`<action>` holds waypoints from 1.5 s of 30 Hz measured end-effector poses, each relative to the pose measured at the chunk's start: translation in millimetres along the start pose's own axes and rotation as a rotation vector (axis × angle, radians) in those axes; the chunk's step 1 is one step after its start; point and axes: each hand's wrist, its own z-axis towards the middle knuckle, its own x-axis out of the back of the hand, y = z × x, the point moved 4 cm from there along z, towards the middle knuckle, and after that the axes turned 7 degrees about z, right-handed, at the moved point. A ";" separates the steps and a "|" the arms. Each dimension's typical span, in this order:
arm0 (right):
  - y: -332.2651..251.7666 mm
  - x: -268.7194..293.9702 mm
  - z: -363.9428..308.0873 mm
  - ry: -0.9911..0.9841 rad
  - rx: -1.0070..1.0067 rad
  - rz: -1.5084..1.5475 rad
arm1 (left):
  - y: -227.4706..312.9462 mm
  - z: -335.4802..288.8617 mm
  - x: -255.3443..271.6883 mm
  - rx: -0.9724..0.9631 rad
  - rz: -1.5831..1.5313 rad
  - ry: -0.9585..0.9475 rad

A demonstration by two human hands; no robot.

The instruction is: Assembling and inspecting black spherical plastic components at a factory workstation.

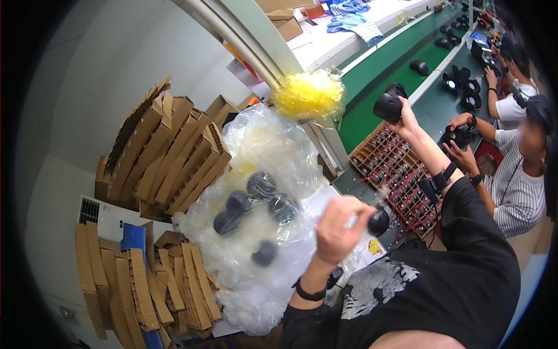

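Note:
My right hand [406, 121] is closed around a black rounded plastic housing [388, 104], held up over the edge of the green belt. My left hand [343, 230] is smeared by motion, with thumb and fingers curled together. A small pale blur shows by its fingertips, too indistinct to name. Close to that hand, a black round part [379, 222] with a perforated-looking face lies on the bench. Left of it, a large transparent plastic bag [256, 145] holds several dark rounded parts [232, 212].
A divided cardboard tray [372, 157] of small wired parts sits below my right forearm. A yellow plastic-wrapped bundle [309, 96] hangs by the post. Cardboard dividers [168, 151] are stacked at left. Co-workers [517, 168] handle black parts across the green conveyor belt [372, 87].

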 end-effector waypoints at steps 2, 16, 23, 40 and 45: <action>1.7 -6.9 10.0 -0.028 0.002 -0.069 | -24.2 30.7 12.1 0.070 0.058 0.143; 93.3 16.6 205.3 -0.028 -0.301 -0.127 | -117.6 107.0 -14.6 0.080 0.387 0.433; 190.1 -28.2 197.5 0.002 -0.376 -0.275 | -119.0 -25.7 -23.6 0.273 0.263 -0.106; 182.1 60.0 75.7 -0.205 -0.156 -0.376 | -209.4 -383.0 59.7 1.136 1.043 -0.246; 155.4 50.3 -32.7 -0.371 -0.153 -0.570 | -257.1 -351.5 111.0 0.843 1.313 -0.204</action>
